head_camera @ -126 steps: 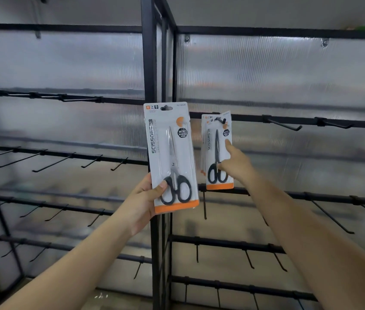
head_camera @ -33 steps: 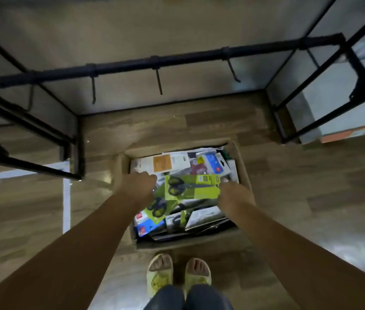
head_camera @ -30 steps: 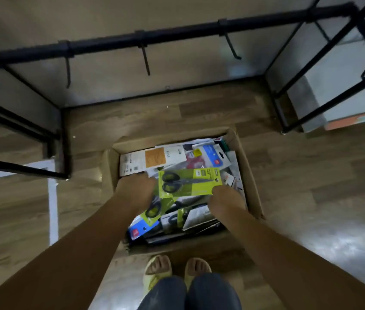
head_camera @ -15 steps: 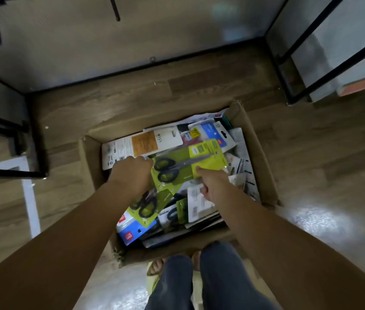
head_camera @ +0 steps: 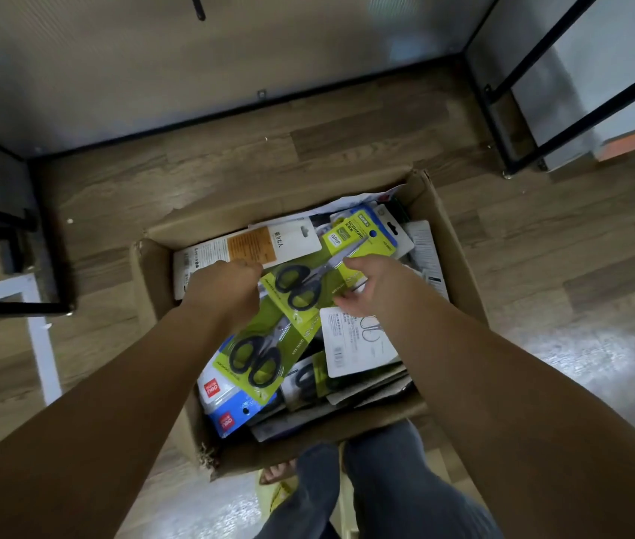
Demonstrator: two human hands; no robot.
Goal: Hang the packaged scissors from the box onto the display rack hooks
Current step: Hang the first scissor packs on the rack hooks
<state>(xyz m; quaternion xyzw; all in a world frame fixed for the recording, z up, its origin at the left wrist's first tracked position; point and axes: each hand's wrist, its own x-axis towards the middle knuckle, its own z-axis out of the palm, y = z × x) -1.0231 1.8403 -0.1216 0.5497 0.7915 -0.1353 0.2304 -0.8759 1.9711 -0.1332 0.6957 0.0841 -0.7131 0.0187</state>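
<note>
Wood-plank floor (head_camera: 366,122), glossy at right. Directly on it: open cardboard box (head_camera: 460,266) of packaged scissors, black display rack feet (head_camera: 506,173) at upper right and left, white tape line (head_camera: 41,344) at left.

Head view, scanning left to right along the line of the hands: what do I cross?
White floor tape → box's left wall → left hand → green scissors pack → right hand → box's right wall → rack leg.
</note>
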